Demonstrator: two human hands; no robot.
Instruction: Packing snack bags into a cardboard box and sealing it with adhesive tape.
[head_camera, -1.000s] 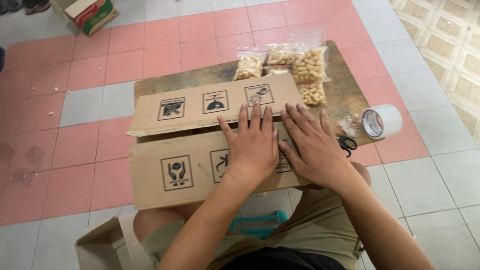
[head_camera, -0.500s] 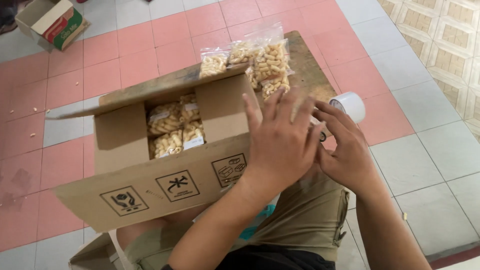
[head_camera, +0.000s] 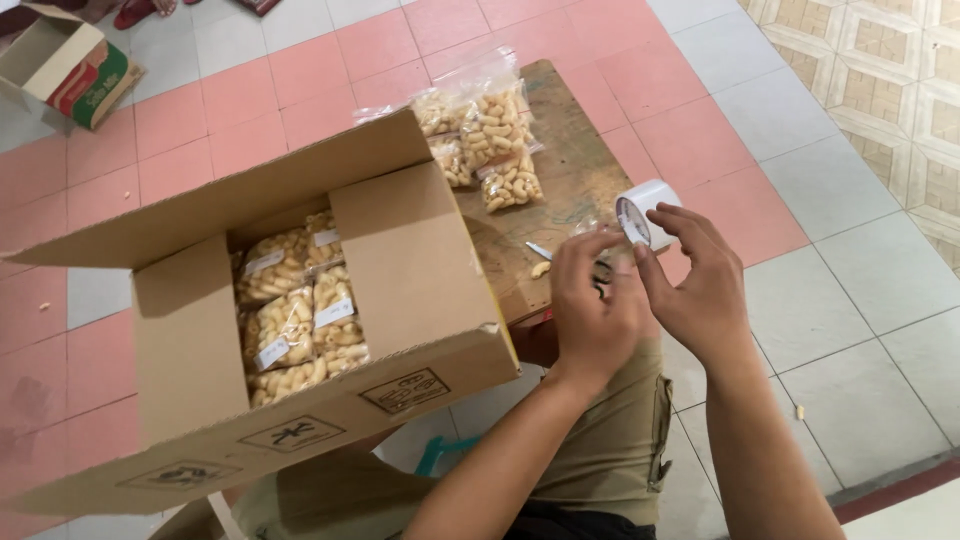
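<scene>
as both hands (head_camera: 650, 290) grip tape roll (head_camera: 645, 212) | wooden table (head_camera: 570, 170) | pink-white tiled floor (head_camera: 800, 160)

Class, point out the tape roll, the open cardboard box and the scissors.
tape roll (head_camera: 640, 212), head view, white side wall.
cardboard box (head_camera: 420, 270), head view, upright inner flap.
scissors (head_camera: 601, 277), head view, dark handle between the hands.

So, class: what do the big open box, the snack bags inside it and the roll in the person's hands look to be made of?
Box: brown corrugated cardboard, matte, with creased flaps. Snack bags: clear glossy plastic film, contents visible through it. Roll: probably adhesive tape, whitish and smooth, held by the right hand and left hand.
</scene>
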